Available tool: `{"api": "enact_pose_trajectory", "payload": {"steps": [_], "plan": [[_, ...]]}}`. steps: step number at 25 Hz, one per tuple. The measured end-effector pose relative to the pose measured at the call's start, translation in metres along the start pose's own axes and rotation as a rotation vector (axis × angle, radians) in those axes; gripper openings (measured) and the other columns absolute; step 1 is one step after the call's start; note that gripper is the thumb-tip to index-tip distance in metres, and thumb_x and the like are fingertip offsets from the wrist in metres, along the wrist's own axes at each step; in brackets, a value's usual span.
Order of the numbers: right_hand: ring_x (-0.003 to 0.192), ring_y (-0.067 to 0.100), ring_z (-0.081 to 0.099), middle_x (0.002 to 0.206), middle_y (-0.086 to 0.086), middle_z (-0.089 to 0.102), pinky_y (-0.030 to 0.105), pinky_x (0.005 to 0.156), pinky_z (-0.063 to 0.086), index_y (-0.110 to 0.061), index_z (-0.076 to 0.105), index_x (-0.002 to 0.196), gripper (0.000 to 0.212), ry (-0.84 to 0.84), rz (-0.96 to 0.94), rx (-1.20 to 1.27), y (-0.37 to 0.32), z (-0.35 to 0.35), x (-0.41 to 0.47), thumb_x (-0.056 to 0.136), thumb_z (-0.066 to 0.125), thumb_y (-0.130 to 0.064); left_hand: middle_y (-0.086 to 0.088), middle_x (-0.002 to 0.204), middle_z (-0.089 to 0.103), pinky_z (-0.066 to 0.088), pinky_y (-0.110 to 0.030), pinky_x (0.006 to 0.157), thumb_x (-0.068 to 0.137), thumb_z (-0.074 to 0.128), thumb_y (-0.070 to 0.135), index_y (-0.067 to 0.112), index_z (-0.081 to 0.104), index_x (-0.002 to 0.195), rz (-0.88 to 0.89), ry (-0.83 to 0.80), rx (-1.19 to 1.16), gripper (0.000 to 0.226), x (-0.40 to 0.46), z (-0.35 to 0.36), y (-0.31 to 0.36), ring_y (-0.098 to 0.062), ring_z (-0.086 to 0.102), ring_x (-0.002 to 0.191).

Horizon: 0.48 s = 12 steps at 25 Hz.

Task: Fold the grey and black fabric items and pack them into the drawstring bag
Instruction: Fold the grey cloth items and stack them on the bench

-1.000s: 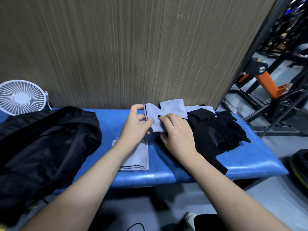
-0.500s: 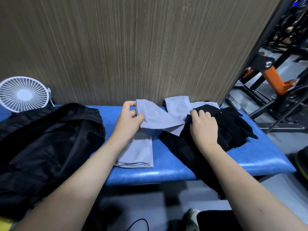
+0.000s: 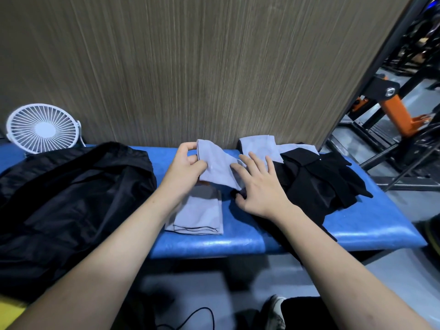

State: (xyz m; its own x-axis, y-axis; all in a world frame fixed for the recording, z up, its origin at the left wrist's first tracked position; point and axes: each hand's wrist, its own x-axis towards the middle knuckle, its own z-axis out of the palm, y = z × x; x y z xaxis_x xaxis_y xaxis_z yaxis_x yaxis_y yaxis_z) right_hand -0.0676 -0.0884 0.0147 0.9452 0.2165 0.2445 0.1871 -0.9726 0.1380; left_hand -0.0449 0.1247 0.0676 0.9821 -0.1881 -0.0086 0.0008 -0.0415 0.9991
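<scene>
My left hand [image 3: 184, 169] pinches the left end of a grey fabric sleeve [image 3: 217, 166] held just above the blue bench [image 3: 209, 244]. My right hand [image 3: 258, 184] lies with fingers spread across the sleeve's right part and the edge of a heap of black fabric [image 3: 316, 184]. Another grey piece [image 3: 258, 148] lies at the back beside the black heap. A folded grey piece [image 3: 198, 215] rests flat on the bench below my left hand. The black drawstring bag [image 3: 69, 198] sprawls over the bench's left end.
A white desk fan [image 3: 42, 128] stands at the back left against the wood-grain wall [image 3: 190, 67]. Black and orange gym equipment [image 3: 392, 110] fills the floor to the right. A shoe [image 3: 275, 313] and a black cable [image 3: 190, 317] lie on the floor below.
My right hand has moved left from the black heap onto the grey sleeve and spread its fingers. My left hand keeps its pinch on the sleeve's left end.
</scene>
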Motion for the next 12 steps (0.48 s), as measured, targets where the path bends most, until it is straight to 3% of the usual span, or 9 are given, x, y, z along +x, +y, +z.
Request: {"api": "enact_pose_trajectory", "payload": {"steps": [3,5,7,10,12], "plan": [[0.143,0.034,0.037,0.142,0.005,0.052,0.062,0.117,0.008,-0.014,0.046,0.145,0.089,0.015,0.012,-0.001,-0.012,0.003,0.002,0.072,0.060,-0.065,-0.015,0.103,0.073,0.049,-0.039,0.077,0.090,0.048,0.002,0.024,0.049,0.125,-0.009,-0.031,-0.063,0.041,-0.004,-0.007,0.003,-0.023,0.063,0.080],[0.125,0.032,0.055,0.114,0.004,0.068,0.064,0.116,0.017,-0.012,0.062,0.126,0.061,0.191,0.064,-0.010,-0.018,0.002,0.005,0.073,0.073,-0.040,-0.015,0.108,0.073,0.050,-0.035,0.075,0.092,0.046,0.000,0.020,0.048,0.128,-0.002,-0.069,-0.135,0.041,-0.009,-0.011,0.008,-0.022,0.064,0.083],[0.108,0.028,0.062,0.094,0.000,0.071,0.061,0.116,0.023,-0.015,0.070,0.109,0.039,0.322,0.111,-0.010,-0.018,-0.001,0.009,0.070,0.073,-0.015,-0.014,0.104,0.072,0.051,-0.029,0.072,0.093,0.045,-0.003,0.017,0.050,0.128,0.032,-0.087,-0.202,0.041,-0.012,-0.017,0.012,-0.019,0.063,0.085],[0.091,0.024,0.065,0.087,-0.003,0.072,0.051,0.113,0.032,-0.018,0.073,0.103,0.037,0.404,0.141,0.029,-0.015,-0.010,0.004,0.067,0.073,-0.011,-0.012,0.096,0.064,0.050,-0.024,0.066,0.092,0.043,-0.004,0.020,0.053,0.128,0.084,-0.053,-0.231,0.044,-0.018,-0.033,0.014,-0.014,0.060,0.079],[0.085,0.028,0.067,0.088,0.001,0.073,0.048,0.100,0.045,-0.014,0.073,0.105,0.041,0.446,0.124,0.050,-0.011,-0.019,-0.004,0.065,0.069,-0.005,-0.008,0.090,0.065,0.047,-0.023,0.058,0.092,0.043,-0.006,0.025,0.051,0.129,0.110,-0.014,-0.224,0.049,-0.022,-0.046,0.012,-0.013,0.058,0.070]]}}
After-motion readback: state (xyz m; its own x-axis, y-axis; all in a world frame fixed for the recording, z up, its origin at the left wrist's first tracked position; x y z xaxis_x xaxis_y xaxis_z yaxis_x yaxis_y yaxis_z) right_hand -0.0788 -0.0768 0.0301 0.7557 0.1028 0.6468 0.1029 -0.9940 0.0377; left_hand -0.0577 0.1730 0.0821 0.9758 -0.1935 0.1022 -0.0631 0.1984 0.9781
